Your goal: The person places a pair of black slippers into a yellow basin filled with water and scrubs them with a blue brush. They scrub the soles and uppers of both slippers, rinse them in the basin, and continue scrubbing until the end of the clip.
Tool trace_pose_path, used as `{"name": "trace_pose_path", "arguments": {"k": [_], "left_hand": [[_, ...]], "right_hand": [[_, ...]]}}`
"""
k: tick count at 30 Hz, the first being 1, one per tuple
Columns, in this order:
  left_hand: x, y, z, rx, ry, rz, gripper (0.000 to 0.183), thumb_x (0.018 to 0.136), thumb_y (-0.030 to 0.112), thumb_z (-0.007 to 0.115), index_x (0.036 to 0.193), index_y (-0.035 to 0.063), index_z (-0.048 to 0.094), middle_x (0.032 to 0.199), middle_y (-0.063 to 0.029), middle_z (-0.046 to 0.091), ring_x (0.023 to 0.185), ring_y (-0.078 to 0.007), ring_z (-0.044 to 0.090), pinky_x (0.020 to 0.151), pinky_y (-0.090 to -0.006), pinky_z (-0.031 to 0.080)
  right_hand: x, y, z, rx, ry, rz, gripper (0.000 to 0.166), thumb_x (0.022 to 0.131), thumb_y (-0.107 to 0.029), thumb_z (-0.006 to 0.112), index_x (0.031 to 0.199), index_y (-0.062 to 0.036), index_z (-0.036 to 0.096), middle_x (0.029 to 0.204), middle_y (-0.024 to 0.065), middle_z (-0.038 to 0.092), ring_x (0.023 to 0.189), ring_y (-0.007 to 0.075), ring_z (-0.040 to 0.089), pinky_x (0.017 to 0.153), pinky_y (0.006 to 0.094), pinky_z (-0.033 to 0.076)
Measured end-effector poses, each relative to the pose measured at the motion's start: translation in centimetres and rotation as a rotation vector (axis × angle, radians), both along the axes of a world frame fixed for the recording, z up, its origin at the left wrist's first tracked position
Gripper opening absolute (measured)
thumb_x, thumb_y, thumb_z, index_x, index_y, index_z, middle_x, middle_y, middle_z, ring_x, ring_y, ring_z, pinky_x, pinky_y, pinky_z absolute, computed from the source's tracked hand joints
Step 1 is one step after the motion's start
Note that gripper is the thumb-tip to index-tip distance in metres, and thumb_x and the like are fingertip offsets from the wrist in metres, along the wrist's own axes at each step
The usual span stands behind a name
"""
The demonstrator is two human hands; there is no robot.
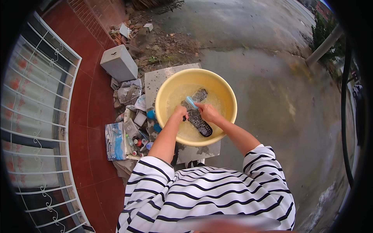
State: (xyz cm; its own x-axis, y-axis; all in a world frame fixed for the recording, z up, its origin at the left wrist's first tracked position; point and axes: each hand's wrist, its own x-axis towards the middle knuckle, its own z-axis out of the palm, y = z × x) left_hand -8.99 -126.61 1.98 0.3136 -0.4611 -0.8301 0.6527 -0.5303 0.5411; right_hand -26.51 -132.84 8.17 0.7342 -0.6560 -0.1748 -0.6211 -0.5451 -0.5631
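Note:
A yellow plastic basin (161,96) holds cloudy, sudsy water and two dark, patterned slippers. One, the upper slipper (201,95), lies at a slant, and my left hand (181,111) is closed around its near end, where a black edge pokes out below the fingers. My right hand (207,111) grips a light blue brush (191,102), which lies over the middle of that slipper; its bristles are hidden. The lower slipper (199,123) rests in the water beneath and to the right of my hands, its dark tip towards me.
Under the basin is a pale stone slab (157,78). Two blue objects (151,114) sit against its left side. Further left are rubble, bottles (138,142), a box (114,141) and a pale block (119,62). Wet concrete (262,116) spreads to the right.

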Motion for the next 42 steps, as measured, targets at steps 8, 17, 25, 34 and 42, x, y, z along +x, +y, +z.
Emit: {"name": "trace_pose_path", "arguments": {"k": [8,17,25,34,42], "left_hand": [[1.9,0.1,-2.8,-0.064,0.257,0.015,0.012,0.088,-0.003,0.026,0.086,0.0032,0.036,0.063,-0.0080,0.038,0.045,-0.0123,0.032,0.035,-0.0246,0.029],[0.9,0.2,-0.2,-0.079,0.424,0.196,0.011,0.087,-0.002,0.026,0.089,0.0033,0.035,0.063,-0.0060,0.037,0.045,-0.0123,0.033,0.035,-0.0236,0.030],[2.7,0.5,-2.2,-0.129,0.425,0.260,0.014,0.087,-0.003,0.023,0.087,0.0027,0.035,0.063,-0.0062,0.038,0.044,-0.0111,0.035,0.034,-0.0228,0.031],[0.8,0.9,0.3,0.007,-0.310,-0.212,0.019,0.086,-0.004,0.035,0.095,-0.0017,0.051,0.076,-0.0171,0.057,0.053,-0.0207,0.055,0.035,-0.0296,0.037],[-1.9,2.5,6.4,0.156,-1.273,-0.595,0.030,0.092,0.019,0.041,0.112,0.0095,0.061,0.102,-0.0226,0.066,0.094,-0.0440,0.062,0.080,-0.0511,0.049]], "right_hand": [[-0.4,-4.5,-0.7,-0.006,-0.211,-0.162,0.041,0.090,-0.012,0.048,0.129,-0.0188,0.058,0.093,0.0186,0.067,0.084,0.0361,0.065,0.075,0.0431,0.050],[-0.2,-2.4,0.0,0.027,0.010,-0.116,0.045,0.086,-0.008,0.051,0.129,-0.0206,0.058,0.084,0.0170,0.066,0.076,0.0327,0.064,0.070,0.0423,0.050],[-0.3,-1.2,0.9,0.205,-0.260,-0.069,0.040,0.093,-0.014,0.048,0.132,-0.0188,0.056,0.096,0.0221,0.066,0.086,0.0304,0.065,0.077,0.0391,0.049],[-0.2,-4.6,2.8,-0.092,0.208,-0.118,0.037,0.090,-0.013,0.050,0.125,-0.0186,0.061,0.098,0.0227,0.066,0.090,0.0375,0.065,0.079,0.0440,0.051],[1.0,-1.4,-0.4,0.024,0.029,-0.044,0.042,0.087,-0.014,0.048,0.127,-0.0242,0.060,0.100,0.0223,0.066,0.095,0.0397,0.063,0.084,0.0475,0.050]]}}
